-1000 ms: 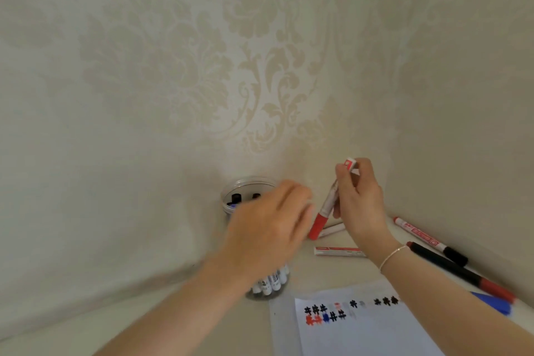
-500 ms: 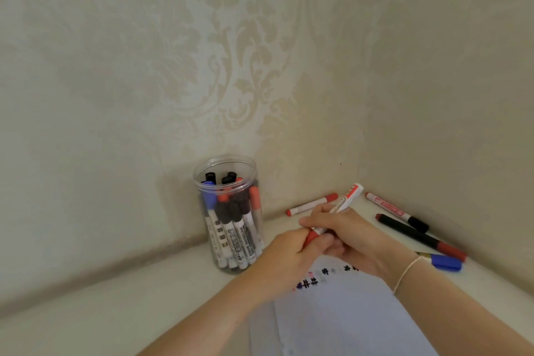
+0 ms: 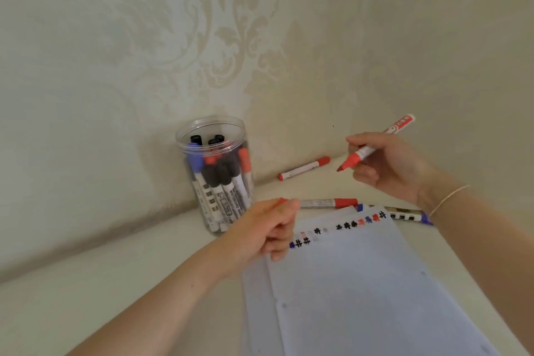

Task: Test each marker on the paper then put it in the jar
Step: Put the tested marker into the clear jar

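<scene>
Red marker (image 3: 372, 145) pinched in right hand (image 3: 387, 166), above paper (image 3: 361, 277).

Jar (image 3: 213, 136) was clear, glossy plastic with a ribbed rim. Markers inside (image 3: 224, 182) had smooth plastic barrels and matt caps. Paper (image 3: 361, 283) was thin, matt and punched. Table (image 3: 101, 283) appeared smooth, cream, low sheen. Wall (image 3: 144, 52) was covered in embossed damask wallpaper, faintly pearly.

Two bare forearms, no sleeves in view, left hand (image 3: 267, 230) unadorned, thin pale bracelet (image 3: 448, 199) around right wrist
</scene>
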Available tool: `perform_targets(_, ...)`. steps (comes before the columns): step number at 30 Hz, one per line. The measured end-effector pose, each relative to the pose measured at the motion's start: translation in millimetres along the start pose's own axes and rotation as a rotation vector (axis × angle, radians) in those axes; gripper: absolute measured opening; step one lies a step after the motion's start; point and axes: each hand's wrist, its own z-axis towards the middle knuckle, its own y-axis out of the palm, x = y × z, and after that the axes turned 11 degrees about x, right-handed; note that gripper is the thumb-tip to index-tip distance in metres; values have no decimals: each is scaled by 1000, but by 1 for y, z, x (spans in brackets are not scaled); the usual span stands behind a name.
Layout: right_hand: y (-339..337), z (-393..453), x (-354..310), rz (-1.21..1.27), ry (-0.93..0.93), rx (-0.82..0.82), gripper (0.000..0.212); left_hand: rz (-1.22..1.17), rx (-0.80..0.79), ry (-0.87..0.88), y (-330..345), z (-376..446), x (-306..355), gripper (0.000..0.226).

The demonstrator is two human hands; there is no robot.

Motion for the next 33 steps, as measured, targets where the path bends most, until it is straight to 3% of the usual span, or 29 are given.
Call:
perform_targets(3, 4, 2, 24, -152, 13, 80, 22, 442, 202, 212, 2, 8, -22, 40)
perform_targets(9, 18, -3, 81, -89, -22, 366, 21, 844, 212, 329, 6, 23, -38, 49)
perform_targets(12, 14, -5, 94, -138, -163, 449, 23, 851, 229, 354, 6, 23, -44, 48)
perform_targets(20, 13, -9, 96, -182, -197, 316, 25, 866, 244, 366, 7, 22, -46, 46)
perform_targets(26, 16, -8, 106, -588, -295, 483, 27, 894, 249, 334, 7, 21, -46, 55)
perform_targets(33, 17, -7, 108, -723, -322, 476, 19, 902, 242, 339, 9, 21, -45, 53)
